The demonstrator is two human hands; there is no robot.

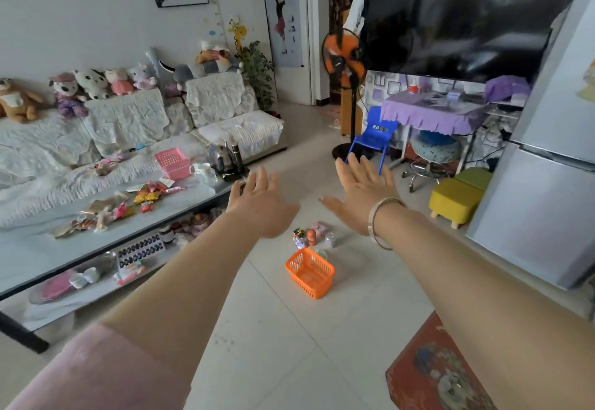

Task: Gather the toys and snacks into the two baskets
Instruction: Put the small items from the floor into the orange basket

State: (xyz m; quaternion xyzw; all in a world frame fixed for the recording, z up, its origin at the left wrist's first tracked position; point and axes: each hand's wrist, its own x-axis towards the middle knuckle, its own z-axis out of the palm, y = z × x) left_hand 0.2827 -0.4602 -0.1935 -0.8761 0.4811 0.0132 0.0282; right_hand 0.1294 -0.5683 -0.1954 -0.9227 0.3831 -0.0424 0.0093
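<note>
Tiled floor point(283, 338) under orange basket point(310, 272)

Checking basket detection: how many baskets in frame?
2. The pink basket sits on the coffee table near the kettle; the orange basket sits on the floor by the small toys. No others visible.
</note>
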